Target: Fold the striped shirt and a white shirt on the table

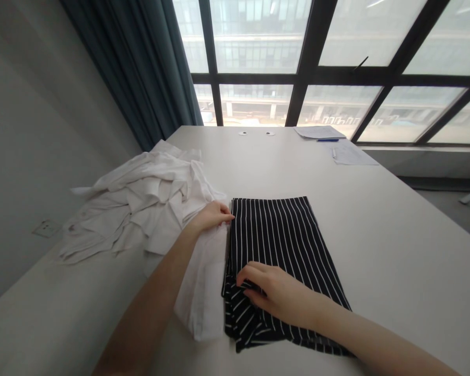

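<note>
A black cloth with thin white stripes lies folded on the white table, its lower left part bunched and creased. At its upper left edge, my left hand is closed in a pinch on the fabric. My right hand rests over the lower left part, fingers curled and thumb close to the fingertips, gripping the striped cloth near its bunched fold; the exact contact is partly hidden. White fabric runs under my left wrist and along the striped cloth's left side.
A rumpled heap of white cloth covers the table's left side by the wall. Papers and a blue pen lie at the far right, with another sheet nearer. Windows and a dark curtain stand behind the white table.
</note>
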### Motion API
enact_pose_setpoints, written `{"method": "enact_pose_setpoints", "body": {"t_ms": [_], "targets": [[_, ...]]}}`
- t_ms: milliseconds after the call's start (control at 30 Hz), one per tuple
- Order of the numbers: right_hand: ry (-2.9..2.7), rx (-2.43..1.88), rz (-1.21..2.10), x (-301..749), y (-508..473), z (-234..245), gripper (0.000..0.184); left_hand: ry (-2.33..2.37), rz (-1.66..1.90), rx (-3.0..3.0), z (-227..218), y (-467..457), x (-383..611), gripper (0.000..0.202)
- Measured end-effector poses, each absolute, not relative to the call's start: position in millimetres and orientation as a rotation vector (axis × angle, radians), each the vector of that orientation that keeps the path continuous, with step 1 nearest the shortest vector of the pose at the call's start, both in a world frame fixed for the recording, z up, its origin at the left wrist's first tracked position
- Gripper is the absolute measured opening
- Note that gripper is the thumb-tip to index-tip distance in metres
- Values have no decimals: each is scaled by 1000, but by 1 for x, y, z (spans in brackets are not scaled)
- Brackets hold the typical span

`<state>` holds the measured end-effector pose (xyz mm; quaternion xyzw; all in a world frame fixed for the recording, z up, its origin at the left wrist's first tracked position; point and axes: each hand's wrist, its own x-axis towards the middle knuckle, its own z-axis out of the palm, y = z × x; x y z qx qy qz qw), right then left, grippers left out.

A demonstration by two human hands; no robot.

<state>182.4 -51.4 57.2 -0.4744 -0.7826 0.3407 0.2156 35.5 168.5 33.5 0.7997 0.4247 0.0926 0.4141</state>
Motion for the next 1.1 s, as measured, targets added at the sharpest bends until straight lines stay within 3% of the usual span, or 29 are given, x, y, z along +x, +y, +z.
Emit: {"method": "enact_pose_setpoints", "body": {"t_ms": [200, 367, 500, 667, 900, 1100], "targets": [[-2440, -1190, 844, 179, -53, 51, 27, 1197, 231, 2171, 29, 168, 38, 23], [-2613, -1348, 286, 175, -51, 35, 11, 1328, 409, 2322, 32, 155, 50, 16], [-2579, -1286, 103, 170, -50, 18, 12, 1010, 609, 2528, 31, 139, 66, 18], [-2524, -1255, 124, 164, -54, 8, 16, 506, 537, 2765, 11, 134, 73, 19], [-2531, -1288, 313, 161, -60, 15, 29, 688, 347, 2838, -18, 144, 63, 46], [-2519, -1274, 582, 169, -62, 26, 42, 799, 203, 2873, -20, 143, 65, 51]]}}
